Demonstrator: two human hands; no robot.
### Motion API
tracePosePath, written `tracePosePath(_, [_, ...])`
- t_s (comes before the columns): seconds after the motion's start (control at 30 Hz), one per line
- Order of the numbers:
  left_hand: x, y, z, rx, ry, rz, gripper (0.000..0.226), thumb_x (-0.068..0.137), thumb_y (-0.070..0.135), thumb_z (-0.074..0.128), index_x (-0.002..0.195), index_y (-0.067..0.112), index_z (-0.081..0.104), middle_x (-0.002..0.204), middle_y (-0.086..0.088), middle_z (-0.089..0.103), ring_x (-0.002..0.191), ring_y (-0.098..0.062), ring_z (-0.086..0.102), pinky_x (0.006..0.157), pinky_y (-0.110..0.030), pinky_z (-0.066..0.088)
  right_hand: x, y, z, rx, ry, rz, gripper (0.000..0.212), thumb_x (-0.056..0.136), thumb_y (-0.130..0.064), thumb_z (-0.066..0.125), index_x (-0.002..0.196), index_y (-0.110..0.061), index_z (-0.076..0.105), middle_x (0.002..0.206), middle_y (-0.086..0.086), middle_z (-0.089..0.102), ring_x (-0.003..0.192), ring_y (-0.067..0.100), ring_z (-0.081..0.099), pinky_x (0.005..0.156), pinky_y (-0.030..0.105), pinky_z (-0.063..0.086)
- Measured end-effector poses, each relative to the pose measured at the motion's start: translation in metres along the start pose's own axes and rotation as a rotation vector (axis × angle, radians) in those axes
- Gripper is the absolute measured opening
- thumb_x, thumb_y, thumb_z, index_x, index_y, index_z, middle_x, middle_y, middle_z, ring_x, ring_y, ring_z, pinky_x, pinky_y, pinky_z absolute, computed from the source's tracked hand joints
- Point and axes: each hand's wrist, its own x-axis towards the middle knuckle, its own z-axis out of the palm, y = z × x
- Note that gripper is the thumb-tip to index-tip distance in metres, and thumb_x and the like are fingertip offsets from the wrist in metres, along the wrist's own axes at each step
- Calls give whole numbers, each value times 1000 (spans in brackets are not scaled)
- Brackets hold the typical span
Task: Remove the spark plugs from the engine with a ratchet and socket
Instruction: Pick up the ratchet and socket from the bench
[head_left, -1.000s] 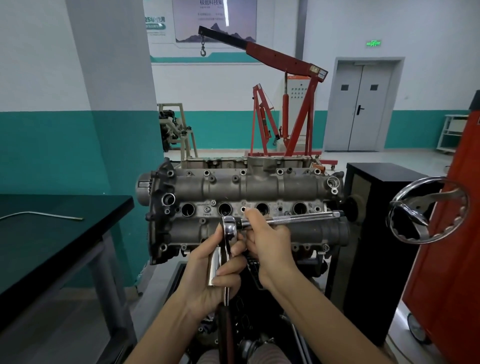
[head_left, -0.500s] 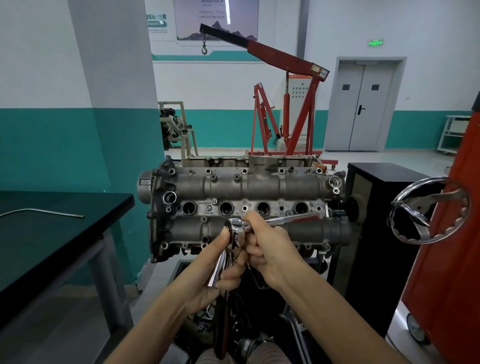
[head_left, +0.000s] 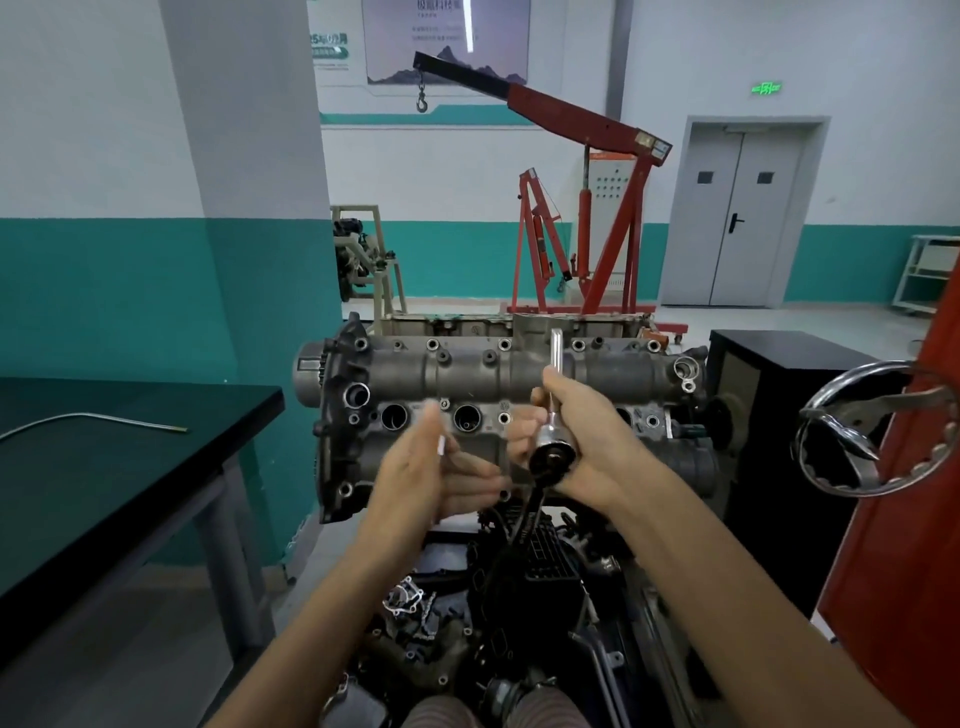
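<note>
Chrome ratchet (head_left: 555, 410), gripped upright mid-frame by right hand (head_left: 587, 447); left hand (head_left: 431, 473) spread; next, seat it in a plug well of grey engine head (head_left: 467, 369).

Two bare hands are in view: one left hand (head_left: 431, 467), its fingers blurred, and one right hand (head_left: 582, 447) curled round one ratchet (head_left: 555, 395). One engine (head_left: 498, 405) stands just beyond the fingertips. Two open spark plug wells (head_left: 394, 417) show clearly past the left fingers; any others lie hidden behind the right fingers and cannot be counted. One larger round port (head_left: 357, 396) sits further left of the left fingers. Well beyond the fingers stands one red engine crane (head_left: 587, 208) and one double door (head_left: 737, 218) of two leaves. Left of the left fingers is one black table (head_left: 130, 467) bearing one bent metal rod (head_left: 88, 421). Right of the right fingers hangs one chrome handwheel (head_left: 872, 431).
</note>
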Motion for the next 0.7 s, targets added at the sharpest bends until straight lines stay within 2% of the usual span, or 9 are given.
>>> tracePosePath(0.03, [6, 1, -9, -67, 42, -30, 56, 87, 60, 30, 79, 8, 46, 54, -10, 61, 46, -24, 62, 42, -25, 50, -3, -5, -1, -108, -84, 31, 31, 98, -34, 36, 76, -13, 40, 43, -3, 35, 34, 10, 37, 35, 17, 35])
tracePosePath(0.1, [14, 3, -20, -221, 12, -92, 60, 90, 62, 24, 71, 10, 47, 45, -3, 45, 29, -12, 38, 32, -15, 33, -11, -15, -7, -365, -230, 94, 31, 99, -36, 32, 81, -12, 40, 43, -4, 34, 33, 9, 36, 35, 19, 35])
tracePosePath(0.13, [18, 5, -24, -303, -32, -108, 62, 91, 62, 23, 67, 11, 49, 43, 0, 38, 28, -8, 28, 30, -13, 26, -16, -19, -9, -490, -291, 123, 29, 99, -35, 31, 84, -12, 41, 44, -5, 34, 33, 9, 36, 35, 20, 35])
tracePosePath(0.2, [24, 5, -32, -325, -96, -88, 64, 93, 58, 22, 60, 12, 52, 41, 2, 32, 27, -6, 23, 29, -12, 22, -22, -23, -14, -706, -364, 173, 26, 99, -33, 33, 91, -11, 43, 47, -6, 33, 34, 7, 35, 37, 20, 36])
tracePosePath(0.3, [31, 6, -38, -69, -88, -10, 64, 94, 56, 22, 54, 15, 50, 41, 2, 31, 30, -10, 23, 33, -15, 22, -26, -19, -14, -890, -389, 208, 27, 99, -31, 35, 93, -10, 49, 51, -6, 30, 35, 5, 31, 39, 19, 36])
tracePosePath(0.47, [31, 14, -35, 390, -42, 111, 67, 96, 55, 18, 47, 20, 46, 41, -1, 36, 34, -15, 27, 38, -20, 27, -25, -15, -11, -1034, -387, 225, 33, 99, -35, 33, 91, -10, 53, 53, -6, 27, 37, 5, 23, 41, 19, 35])
tracePosePath(0.57, [32, 18, -37, 486, -33, 142, 69, 97, 52, 18, 44, 21, 47, 39, 4, 39, 34, -10, 31, 39, -20, 29, -26, -15, -9, -1108, -380, 244, 34, 99, -37, 32, 90, -10, 52, 53, -6, 27, 38, 6, 21, 42, 20, 34])
tracePosePath(0.7, [36, 23, -43, 622, -78, 229, 69, 98, 48, 21, 41, 24, 51, 38, 6, 43, 35, -3, 36, 41, -12, 31, -29, -16, -4, -1210, -406, 251, 31, 99, -35, 30, 82, -12, 42, 51, -7, 26, 38, 6, 19, 42, 19, 32])
